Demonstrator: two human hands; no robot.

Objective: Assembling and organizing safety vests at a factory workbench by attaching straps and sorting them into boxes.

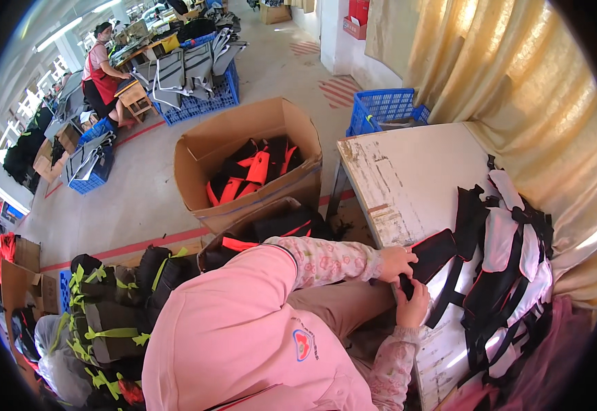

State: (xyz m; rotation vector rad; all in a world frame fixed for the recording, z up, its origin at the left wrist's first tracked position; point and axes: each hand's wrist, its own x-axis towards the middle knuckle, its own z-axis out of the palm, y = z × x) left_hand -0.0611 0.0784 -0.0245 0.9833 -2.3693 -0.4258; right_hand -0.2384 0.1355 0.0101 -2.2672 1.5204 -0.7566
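Both my hands work at the near left edge of the worn white table (408, 185). My left hand (396, 264) is closed on the end of a black padded fabric piece with red edging (435, 251), which lies on the tabletop. Just below it, my right hand (414, 305) pinches the same end, where the fabric hangs over the edge. My fingers hide part of what they grip. Beside the piece lies a loose heap of black straps and panels (494, 294), some with white pads (501, 240) and red trim.
Left of the table stands a large cardboard box (196, 161) with black and red fabric pieces, and a second box (285, 209) is nearer me. Black bundles with lime straps (110, 318) crowd the lower left. Blue crates (384, 104), a curtain (518, 82) and another person (100, 68) are beyond.
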